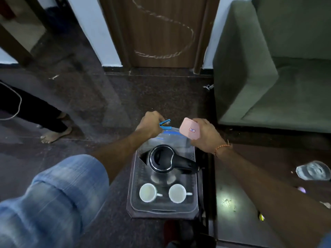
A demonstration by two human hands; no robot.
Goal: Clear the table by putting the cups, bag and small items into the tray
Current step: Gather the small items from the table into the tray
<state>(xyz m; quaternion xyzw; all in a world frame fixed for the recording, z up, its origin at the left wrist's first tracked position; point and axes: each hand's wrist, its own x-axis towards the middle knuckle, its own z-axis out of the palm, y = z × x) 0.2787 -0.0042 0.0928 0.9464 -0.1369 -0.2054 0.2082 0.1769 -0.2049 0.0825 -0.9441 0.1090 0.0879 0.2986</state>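
- Your left hand (150, 126) is stretched forward over the far end of the tray (133, 199); its fingers are curled around a small blue stapler (165, 124).
- Your right hand (206, 135) is held at the same height, just beside the left one, and it grips a pink box (189, 128) with a small label, tilted.
- Under both hands a clear plastic bag (172, 138) with a blue strip lies at the far end of the tray.
- In the tray a black kettle (162, 159) stands in the middle, and two white cups (147, 192) stand side by side at the near end, handles to the right.
- The tray fills a small dark stand; its rim is near the edge on all sides.
- To your right is a glossy table (236, 203); a clear glass dish (312, 170) lies on it, well apart from the tray.
- A green sofa (268, 68) stands behind this table, and open dark floor (143, 95) is ahead of your hands.
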